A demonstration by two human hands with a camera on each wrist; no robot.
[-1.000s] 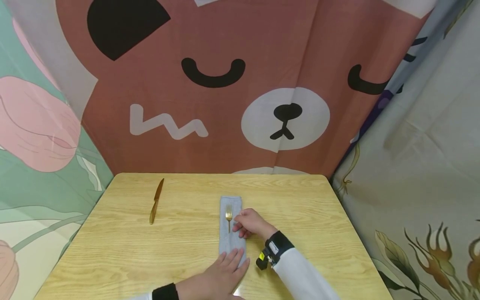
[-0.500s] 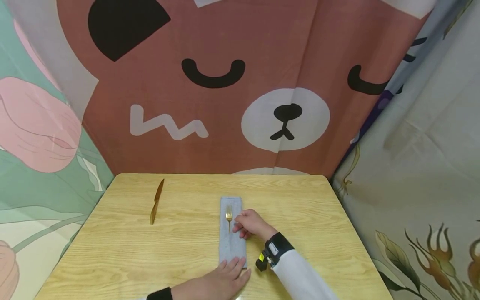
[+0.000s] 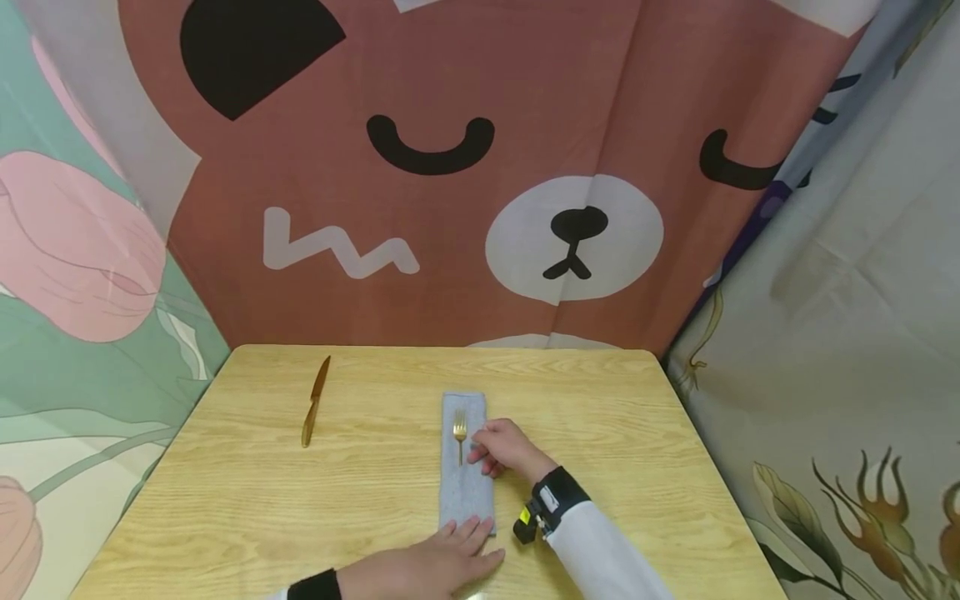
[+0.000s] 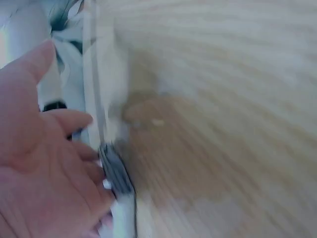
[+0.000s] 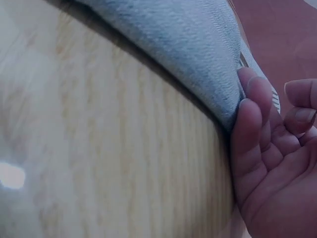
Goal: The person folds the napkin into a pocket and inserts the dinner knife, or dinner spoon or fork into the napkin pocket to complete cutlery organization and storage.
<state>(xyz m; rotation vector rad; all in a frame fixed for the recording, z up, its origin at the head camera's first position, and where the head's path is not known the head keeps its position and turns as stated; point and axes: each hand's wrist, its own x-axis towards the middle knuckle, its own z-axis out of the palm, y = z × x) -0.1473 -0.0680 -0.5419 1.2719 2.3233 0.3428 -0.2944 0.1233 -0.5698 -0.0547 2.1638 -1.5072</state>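
Note:
A folded grey-blue cloth lies lengthwise on the wooden table, with a small gold fork on its upper half. The left hand lies over the cloth's near end, fingers stretched out. In the left wrist view, the left hand is by the layered end of the cloth. Beside the fork, the right hand has loosely bent fingers along the cloth's right edge. In the right wrist view, fingertips of the right hand touch the cloth edge; thumb and forefinger hold nothing visible.
A gold knife lies on the left part of the table, away from both hands. Printed curtains hang behind the table and along both sides, including the bear-patterned curtain at the back.
The left hand has slid down towards the near end of the cloth and slightly left, baring more of it. The right hand, fork and knife stay about where they were.

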